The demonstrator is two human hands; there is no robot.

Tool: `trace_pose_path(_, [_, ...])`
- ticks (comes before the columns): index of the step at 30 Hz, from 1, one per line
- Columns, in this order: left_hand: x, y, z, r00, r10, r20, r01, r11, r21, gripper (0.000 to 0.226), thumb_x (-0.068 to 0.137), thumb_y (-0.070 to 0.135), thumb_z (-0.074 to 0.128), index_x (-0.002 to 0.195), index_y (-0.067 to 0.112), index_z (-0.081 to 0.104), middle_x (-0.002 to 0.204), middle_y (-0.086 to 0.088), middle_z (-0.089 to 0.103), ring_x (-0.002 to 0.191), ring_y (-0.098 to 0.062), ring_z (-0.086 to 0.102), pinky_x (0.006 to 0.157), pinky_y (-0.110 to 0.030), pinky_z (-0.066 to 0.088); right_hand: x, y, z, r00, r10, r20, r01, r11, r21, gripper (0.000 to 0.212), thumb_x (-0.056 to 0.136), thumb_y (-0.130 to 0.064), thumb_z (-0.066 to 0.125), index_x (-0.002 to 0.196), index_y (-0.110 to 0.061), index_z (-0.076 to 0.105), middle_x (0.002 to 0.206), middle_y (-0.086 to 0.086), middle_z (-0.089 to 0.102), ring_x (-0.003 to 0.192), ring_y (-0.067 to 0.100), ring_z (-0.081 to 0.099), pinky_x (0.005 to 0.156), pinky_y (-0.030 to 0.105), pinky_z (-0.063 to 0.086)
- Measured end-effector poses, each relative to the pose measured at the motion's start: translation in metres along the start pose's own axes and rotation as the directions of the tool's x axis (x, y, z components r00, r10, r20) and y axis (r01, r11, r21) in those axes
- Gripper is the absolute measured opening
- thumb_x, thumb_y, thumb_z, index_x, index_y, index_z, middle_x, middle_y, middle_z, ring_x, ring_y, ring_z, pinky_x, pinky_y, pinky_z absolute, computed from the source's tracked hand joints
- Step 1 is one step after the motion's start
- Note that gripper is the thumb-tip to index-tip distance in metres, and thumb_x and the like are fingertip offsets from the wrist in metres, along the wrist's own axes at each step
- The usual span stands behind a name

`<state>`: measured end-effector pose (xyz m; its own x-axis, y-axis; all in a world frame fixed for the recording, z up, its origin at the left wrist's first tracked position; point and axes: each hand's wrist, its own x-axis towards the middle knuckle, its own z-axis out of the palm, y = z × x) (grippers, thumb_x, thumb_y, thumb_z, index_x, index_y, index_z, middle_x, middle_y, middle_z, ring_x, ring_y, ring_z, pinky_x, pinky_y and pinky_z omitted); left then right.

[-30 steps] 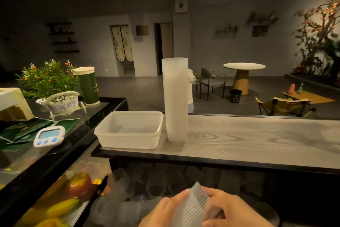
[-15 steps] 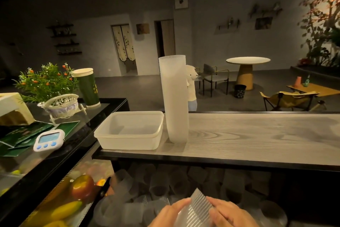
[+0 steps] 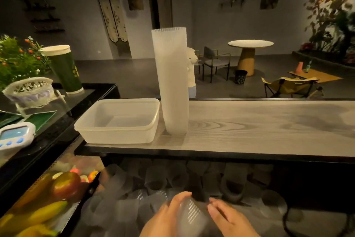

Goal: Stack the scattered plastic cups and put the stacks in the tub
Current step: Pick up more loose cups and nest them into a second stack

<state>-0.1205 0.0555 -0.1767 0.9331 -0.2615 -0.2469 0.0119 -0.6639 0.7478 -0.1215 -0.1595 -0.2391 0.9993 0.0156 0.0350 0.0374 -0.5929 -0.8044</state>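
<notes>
Both hands — left hand (image 3: 166, 215), right hand (image 3: 227, 217) — grip closed round one ribbed cup (image 3: 192, 215), below the desk (image 3: 269, 129); green cup (image 3: 65, 69) lettering unreadable.

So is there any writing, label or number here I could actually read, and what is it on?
None can be read.
Tall green cup: a yellow mark on its side, too blurred to read.
White timer: its blue screen shows no digits clear enough to make out.
Green cards beside it: no print can be made out.
Tall cup stack, tub and the cup in the hands: plain, no print.
</notes>
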Motion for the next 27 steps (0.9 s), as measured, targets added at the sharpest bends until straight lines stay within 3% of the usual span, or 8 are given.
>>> trace_pose_path(2, [-0.005, 0.013, -0.004, 0.995, 0.031, -0.092, -0.021, 0.995, 0.102, 0.074, 0.081, 0.05, 0.066, 0.119, 0.076, 0.009, 0.13, 0.033, 0.031, 0.121, 0.0, 0.045, 0.102, -0.019, 0.034, 0.017, 0.008, 0.002, 0.987, 0.155, 0.042, -0.156, 0.988, 0.018, 0.02, 0.07, -0.069, 0.07, 0.083, -0.072, 0.055, 0.111, -0.013, 0.065, 0.097, 0.0, 0.064, 0.093, 0.019, 0.047])
trace_pose_path(4, [-0.011, 0.012, -0.005, 0.99, 0.053, -0.134, -0.028, 0.983, 0.18, 0.09, 0.064, 0.054, 0.073, 0.114, 0.083, 0.003, 0.124, 0.037, 0.032, 0.116, 0.006, 0.046, 0.098, -0.016, 0.038, 0.019, 0.004, -0.018, 0.961, 0.257, 0.106, -0.241, 0.96, -0.139, 0.022, 0.083, -0.046, 0.07, 0.079, -0.062, 0.055, 0.118, -0.009, 0.062, 0.097, 0.006, 0.065, 0.091, 0.026, 0.051])
trace_pose_path(7, [-0.006, 0.004, -0.011, 0.991, 0.02, -0.129, 0.003, 0.984, 0.175, 0.099, 0.057, 0.054, 0.077, 0.116, 0.08, 0.003, 0.134, 0.027, 0.037, 0.124, -0.001, 0.05, 0.098, -0.018, 0.043, 0.035, 0.014, -0.019, 0.974, 0.227, 0.025, -0.213, 0.943, -0.257, 0.026, 0.094, -0.03, 0.059, 0.111, -0.048, 0.05, 0.13, -0.01, 0.044, 0.097, 0.003, 0.063, 0.093, 0.027, 0.051])
trace_pose_path(12, [0.01, -0.006, -0.01, 0.984, 0.029, -0.176, -0.012, 0.995, 0.099, 0.103, 0.059, 0.05, 0.08, 0.125, 0.078, 0.007, 0.133, 0.022, 0.044, 0.116, -0.003, 0.05, 0.096, -0.023, 0.046, 0.06, 0.015, -0.002, 0.96, 0.215, 0.178, -0.075, 0.812, -0.579, 0.054, 0.094, -0.023, 0.052, 0.145, -0.035, 0.037, 0.137, 0.002, 0.045, 0.116, 0.023, 0.058, 0.097, 0.033, 0.048])
trace_pose_path(17, [0.017, -0.015, -0.011, 0.985, 0.008, -0.17, 0.005, 0.997, 0.072, 0.112, 0.064, 0.05, 0.084, 0.14, 0.07, 0.004, 0.135, 0.017, 0.043, 0.117, -0.006, 0.049, 0.098, -0.032, 0.047, 0.081, 0.023, 0.015, 0.927, 0.297, 0.23, -0.148, 0.851, -0.505, 0.038, 0.098, -0.039, 0.046, 0.132, -0.025, 0.054, 0.118, 0.004, 0.062, 0.112, 0.028, 0.061, 0.089, 0.028, 0.048])
trace_pose_path(21, [0.016, -0.028, -0.012, 0.988, 0.011, -0.155, 0.002, 0.997, 0.082, 0.114, 0.064, 0.055, 0.082, 0.145, 0.064, 0.002, 0.137, 0.013, 0.05, 0.115, -0.008, 0.054, 0.095, -0.034, 0.05, 0.07, 0.019, 0.014, 0.994, 0.111, -0.001, -0.095, 0.84, -0.534, 0.029, 0.1, -0.038, 0.05, 0.111, -0.017, 0.067, 0.099, 0.007, 0.068, 0.094, 0.028, 0.065, 0.075, 0.035, 0.049])
trace_pose_path(23, [0.016, -0.034, -0.012, 0.989, 0.007, -0.149, 0.006, 0.996, 0.088, 0.116, 0.062, 0.056, 0.081, 0.147, 0.061, 0.001, 0.137, 0.012, 0.052, 0.113, -0.007, 0.056, 0.093, -0.033, 0.051, 0.061, 0.013, 0.008, 0.987, 0.054, -0.15, -0.116, 0.893, -0.435, 0.021, 0.097, -0.035, 0.057, 0.102, -0.016, 0.066, 0.09, 0.006, 0.067, 0.084, 0.028, 0.065, 0.065, 0.035, 0.047])
trace_pose_path(27, [0.017, -0.033, -0.008, 0.991, 0.022, -0.131, -0.012, 0.997, 0.074, 0.121, 0.062, 0.049, 0.084, 0.146, 0.062, -0.002, 0.136, 0.015, 0.051, 0.113, -0.003, 0.054, 0.094, -0.027, 0.049, 0.042, -0.016, -0.012, 0.962, 0.191, -0.197, -0.14, 0.96, 0.244, 0.022, 0.093, -0.029, 0.064, 0.11, -0.031, 0.051, 0.087, -0.01, 0.065, 0.081, 0.008, 0.063, 0.069, 0.02, 0.046])
